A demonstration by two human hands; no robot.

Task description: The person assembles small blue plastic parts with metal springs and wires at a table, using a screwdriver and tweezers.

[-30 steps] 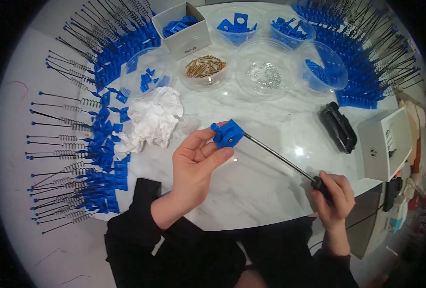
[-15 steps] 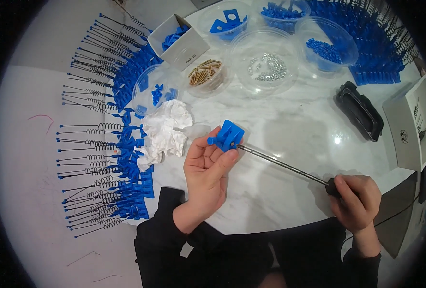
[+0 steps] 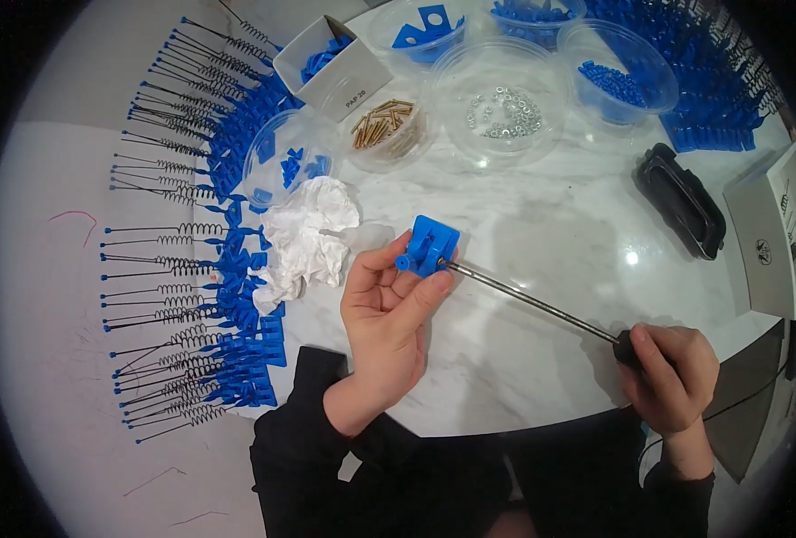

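Between the thumb and fingers of my left hand (image 3: 387, 309) is a blue plastic bracket (image 3: 432, 244), its flat square plate toward the far side and a short round stub toward the left. My right hand (image 3: 674, 372) is wrapped round the dark handle of a long-shafted screwdriver (image 3: 532, 302). The steel shaft runs leftward and away from me, and its tip meets the bracket's right side beside my left thumb. A small brass-coloured spot shows at the tip; whether it is a screw head I cannot tell.
Crumpled white paper (image 3: 313, 229) lies left of my hand. Plastic tubs hold brass screws (image 3: 382, 124), metal nuts (image 3: 504, 112) and small blue parts (image 3: 611, 82). Blue pieces with black springs (image 3: 236, 269) line the left edge. A black case (image 3: 680, 202) and white box (image 3: 765, 242) stand right.
The bracket has turned slightly in my left hand, and the screwdriver's tip has shifted a little with it. Both hands keep their grips; the whole view has moved slightly.
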